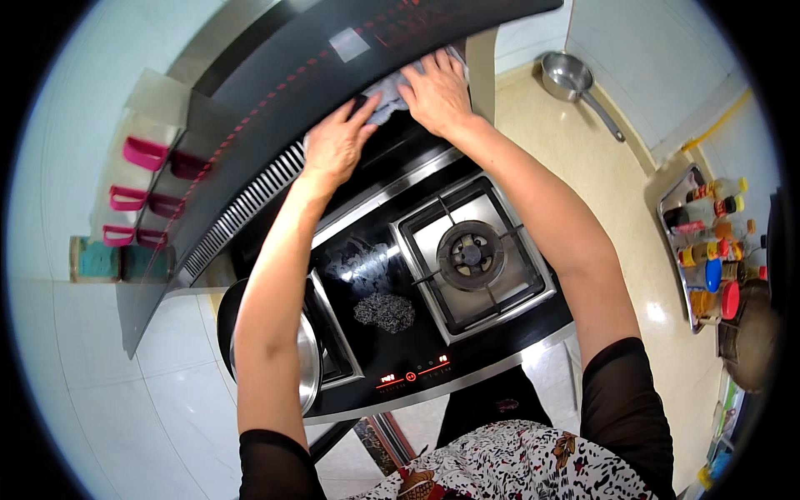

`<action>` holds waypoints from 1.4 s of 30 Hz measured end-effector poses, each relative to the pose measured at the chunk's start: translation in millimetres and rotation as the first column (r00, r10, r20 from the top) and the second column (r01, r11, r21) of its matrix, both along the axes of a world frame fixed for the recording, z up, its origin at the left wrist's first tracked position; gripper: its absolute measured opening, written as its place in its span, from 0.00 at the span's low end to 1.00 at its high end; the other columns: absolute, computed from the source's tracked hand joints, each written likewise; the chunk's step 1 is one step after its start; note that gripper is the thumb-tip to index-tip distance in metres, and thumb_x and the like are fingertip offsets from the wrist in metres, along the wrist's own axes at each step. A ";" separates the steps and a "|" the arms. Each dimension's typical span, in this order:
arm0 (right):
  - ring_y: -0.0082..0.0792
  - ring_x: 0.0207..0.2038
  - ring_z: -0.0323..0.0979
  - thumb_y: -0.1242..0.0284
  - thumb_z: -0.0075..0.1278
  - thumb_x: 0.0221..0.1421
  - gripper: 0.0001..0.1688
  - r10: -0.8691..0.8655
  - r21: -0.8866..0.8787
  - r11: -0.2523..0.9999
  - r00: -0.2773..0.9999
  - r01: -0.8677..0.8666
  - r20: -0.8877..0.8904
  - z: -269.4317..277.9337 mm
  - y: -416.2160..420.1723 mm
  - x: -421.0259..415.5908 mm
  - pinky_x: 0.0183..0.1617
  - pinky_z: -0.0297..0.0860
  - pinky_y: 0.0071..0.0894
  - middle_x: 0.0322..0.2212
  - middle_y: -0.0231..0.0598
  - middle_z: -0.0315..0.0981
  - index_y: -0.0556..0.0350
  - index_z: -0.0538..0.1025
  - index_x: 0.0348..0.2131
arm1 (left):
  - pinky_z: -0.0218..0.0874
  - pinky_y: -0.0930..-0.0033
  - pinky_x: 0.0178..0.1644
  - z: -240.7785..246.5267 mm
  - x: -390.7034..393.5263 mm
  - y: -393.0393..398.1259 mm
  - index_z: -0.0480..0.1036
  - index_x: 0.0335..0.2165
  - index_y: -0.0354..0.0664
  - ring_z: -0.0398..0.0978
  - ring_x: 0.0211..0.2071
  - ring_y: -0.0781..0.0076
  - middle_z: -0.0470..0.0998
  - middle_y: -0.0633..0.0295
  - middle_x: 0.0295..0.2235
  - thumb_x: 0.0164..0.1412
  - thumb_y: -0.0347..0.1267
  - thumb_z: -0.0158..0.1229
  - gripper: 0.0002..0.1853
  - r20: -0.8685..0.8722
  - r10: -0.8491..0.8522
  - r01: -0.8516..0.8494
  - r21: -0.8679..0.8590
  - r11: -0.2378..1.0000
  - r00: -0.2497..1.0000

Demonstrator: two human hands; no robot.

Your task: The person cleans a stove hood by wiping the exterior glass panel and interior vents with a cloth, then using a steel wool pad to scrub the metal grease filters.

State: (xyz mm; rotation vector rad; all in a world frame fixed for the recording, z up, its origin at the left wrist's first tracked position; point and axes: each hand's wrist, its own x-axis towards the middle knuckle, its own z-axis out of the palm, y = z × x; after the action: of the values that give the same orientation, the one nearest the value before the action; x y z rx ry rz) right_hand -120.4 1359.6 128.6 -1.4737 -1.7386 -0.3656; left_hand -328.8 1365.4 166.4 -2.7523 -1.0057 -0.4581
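Note:
My right hand lies over a grey cloth, its fingers pressing the cloth against the black range hood near the hood's right end. To its left, my left hand rests on the hood's lower edge with its fingers apart, the fingertips close to the cloth. A slotted vent strip runs along the hood below my left hand. Under my arms is a black glass gas cooktop. A metal scouring pad sits on it beside a smeared wet patch.
The right burner has a pan support. A steel pan stands at the left burner, partly behind my left arm. On the counter are a steel saucepan and a tray of several bottles. Pink-handled containers hang on the left wall.

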 end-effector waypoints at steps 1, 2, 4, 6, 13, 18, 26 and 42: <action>0.51 0.55 0.55 0.69 0.51 0.46 0.24 0.013 0.026 1.000 0.998 -0.012 -0.055 4.6 1.2 -3.9 0.54 0.56 0.45 0.51 0.48 0.62 0.40 0.74 0.47 | 0.52 0.55 0.58 2.5 -4.8 -0.7 0.64 0.55 0.49 0.59 0.57 0.53 0.62 0.53 0.55 0.57 0.35 0.54 0.26 0.006 -0.003 0.003 0.033 0.999 1.000; 0.50 0.55 0.56 0.71 0.51 0.44 0.25 0.043 0.043 0.998 0.999 -0.043 -0.019 3.3 -1.8 -15.9 0.54 0.56 0.44 0.51 0.47 0.63 0.42 0.74 0.47 | 0.53 0.55 0.58 4.0 -11.6 -4.7 0.65 0.54 0.47 0.60 0.57 0.52 0.63 0.52 0.55 0.57 0.34 0.54 0.25 0.002 -0.013 0.013 0.057 0.998 1.000; 0.48 0.55 0.57 0.73 0.51 0.42 0.27 0.191 0.042 0.980 0.981 -0.193 0.042 8.1 -9.5 -54.3 0.55 0.55 0.44 0.51 0.44 0.64 0.45 0.74 0.46 | 0.52 0.54 0.58 12.3 -42.8 -16.2 0.65 0.53 0.45 0.60 0.56 0.50 0.63 0.51 0.54 0.57 0.32 0.53 0.24 -0.028 0.037 -0.034 0.115 0.993 0.999; 0.47 0.57 0.57 0.73 0.51 0.41 0.27 0.341 0.003 0.939 0.933 -0.344 0.115 6.1 -8.5 -69.7 0.57 0.55 0.44 0.52 0.42 0.63 0.46 0.73 0.47 | 0.51 0.53 0.59 13.0 -68.4 -23.8 0.66 0.53 0.45 0.60 0.56 0.49 0.63 0.51 0.54 0.57 0.31 0.53 0.24 -0.036 0.088 -0.082 0.130 0.988 0.995; 0.47 0.56 0.59 0.71 0.46 0.48 0.24 0.117 0.053 0.991 0.990 -0.122 0.076 1.6 5.8 -49.1 0.56 0.62 0.40 0.51 0.40 0.64 0.39 0.73 0.47 | 0.48 0.52 0.60 2.6 -49.3 -28.2 0.63 0.56 0.45 0.57 0.57 0.49 0.61 0.51 0.56 0.55 0.37 0.55 0.29 -0.060 0.123 -0.110 0.187 0.976 0.991; 0.34 0.44 0.64 0.69 0.49 0.46 0.20 -0.232 0.062 0.973 0.910 0.224 0.342 21.1 2.3 -4.2 0.43 0.60 0.29 0.33 0.35 0.74 0.59 0.76 0.40 | 0.50 0.53 0.56 6.1 31.0 -12.4 0.61 0.56 0.43 0.56 0.58 0.52 0.61 0.53 0.58 0.54 0.46 0.56 0.34 -0.048 0.066 -0.055 0.208 0.977 0.997; 0.47 0.45 0.65 0.74 0.57 0.37 0.21 -0.196 0.039 0.979 0.980 0.198 -0.043 20.6 20.0 4.3 0.48 0.66 0.38 0.33 0.51 0.74 0.68 0.72 0.34 | 0.52 0.55 0.53 -0.3 65.6 3.9 0.62 0.55 0.42 0.59 0.56 0.55 0.63 0.54 0.56 0.55 0.43 0.55 0.31 -0.067 0.023 -0.003 0.293 0.956 0.997; 0.38 0.47 0.62 0.68 0.51 0.47 0.17 -0.214 -0.243 0.939 0.967 0.243 0.140 38.1 17.6 -11.3 0.38 0.67 0.32 0.33 0.36 0.72 0.61 0.74 0.36 | 0.51 0.51 0.56 6.8 34.8 -13.9 0.63 0.54 0.40 0.60 0.53 0.48 0.63 0.49 0.55 0.54 0.45 0.57 0.33 -0.004 0.090 -0.088 0.197 0.977 0.996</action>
State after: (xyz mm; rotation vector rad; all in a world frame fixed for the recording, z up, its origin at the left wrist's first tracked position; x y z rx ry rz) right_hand -131.7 1377.2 166.6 -1.8857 -1.7569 -0.3564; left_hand -294.0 1351.5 173.3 -2.5222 -1.0172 -0.4961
